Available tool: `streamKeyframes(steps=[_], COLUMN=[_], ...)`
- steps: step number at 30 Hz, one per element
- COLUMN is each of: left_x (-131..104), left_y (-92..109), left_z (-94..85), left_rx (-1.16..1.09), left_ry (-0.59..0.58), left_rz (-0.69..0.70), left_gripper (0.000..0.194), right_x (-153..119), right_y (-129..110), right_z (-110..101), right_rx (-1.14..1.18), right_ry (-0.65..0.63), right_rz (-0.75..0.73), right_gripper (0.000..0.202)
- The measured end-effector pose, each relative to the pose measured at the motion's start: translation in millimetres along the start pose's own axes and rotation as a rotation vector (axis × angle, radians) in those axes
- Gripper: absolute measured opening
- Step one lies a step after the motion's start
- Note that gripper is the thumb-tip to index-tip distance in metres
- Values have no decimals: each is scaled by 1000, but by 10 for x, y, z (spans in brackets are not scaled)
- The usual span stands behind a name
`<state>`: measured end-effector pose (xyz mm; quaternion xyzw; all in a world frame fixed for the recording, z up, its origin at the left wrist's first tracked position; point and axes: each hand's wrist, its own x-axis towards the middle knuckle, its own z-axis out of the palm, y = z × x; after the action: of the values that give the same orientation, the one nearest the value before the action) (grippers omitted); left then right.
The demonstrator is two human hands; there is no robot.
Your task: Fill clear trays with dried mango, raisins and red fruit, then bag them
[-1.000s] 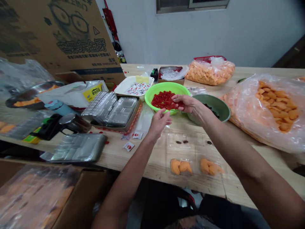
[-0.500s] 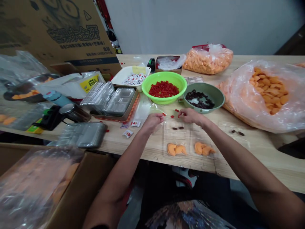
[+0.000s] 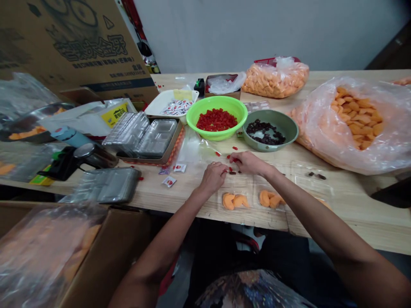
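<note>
My left hand (image 3: 214, 177) is over the left edge of a clear plastic tray (image 3: 236, 184), its fingertips pinched together; what they hold, if anything, is too small to tell. Close beside it, my right hand (image 3: 248, 163) pinches a small red piece (image 3: 236, 160) above the tray's back compartment. Dark brown pieces (image 3: 232, 173) lie in that compartment, and orange slices (image 3: 236, 201) in the front one. A second tray to the right holds more orange slices (image 3: 270, 198), partly behind my right forearm. Loose red pieces (image 3: 235, 148) lie on the table beyond my hands.
Behind my hands stand a bright green bowl (image 3: 216, 135) of red pieces and a grey-green bowl (image 3: 272, 147) of dark pieces. An open bag (image 3: 321, 124) of orange slices is at right. Stacked clear trays (image 3: 157, 139) and small sachets (image 3: 169, 182) are at left.
Both hands have come nearer to me and closer together, from the loose red pieces to over the tray's back compartment. The view has shifted slightly.
</note>
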<state>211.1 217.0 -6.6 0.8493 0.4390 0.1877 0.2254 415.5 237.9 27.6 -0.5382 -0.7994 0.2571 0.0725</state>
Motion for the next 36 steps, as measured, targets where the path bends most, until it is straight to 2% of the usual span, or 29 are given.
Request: streamKeyframes(steps=[3, 6, 7, 11, 13, 19, 23, 25, 29, 32, 34, 36], left_x=[-9, 63, 107, 319, 401, 475, 508, 539, 605, 633, 628, 602], left_y=[-9, -22, -21, 41, 93, 173, 168, 183, 215, 149, 47, -81], left_z=[4, -46, -70, -137, -137, -60, -36, -23, 24, 19, -42, -152], left_rx=[47, 52, 66, 173, 227, 249, 241, 234, 212, 5, -324, -750], left_ry=[10, 48, 20, -217, -269, -226, -169, -174, -182, -123, -62, -1], left_rz=[58, 39, 41, 132, 132, -6, -82, -72, -53, -124, -258, -402], left_gripper=[24, 27, 27, 18, 19, 22, 25, 20, 16, 13, 10, 12], right_x=[22, 7, -3, -64, -104, -167, -170, -184, -232, -261, -276, -296], right_y=[-41, -7, 29, 229, 308, 335, 261, 219, 149, 114, 114, 151], right_z=[9, -22, -46, -147, -151, 25, 38, 4, -23, 23, 51, 46], right_rx=[-95, -66, -43, -2, 6, -36, -152, -192, -202, -231, -220, -140], right_ry=[-85, -64, -38, 12, 1, 37, 42, 39, 36, -3, 10, 89], right_rz=[-17, -9, 8, 118, 141, 90, 29, 9, 98, 105, 77, 70], right_gripper=[37, 52, 51, 29, 28, 30, 25, 22, 30, 29, 26, 25])
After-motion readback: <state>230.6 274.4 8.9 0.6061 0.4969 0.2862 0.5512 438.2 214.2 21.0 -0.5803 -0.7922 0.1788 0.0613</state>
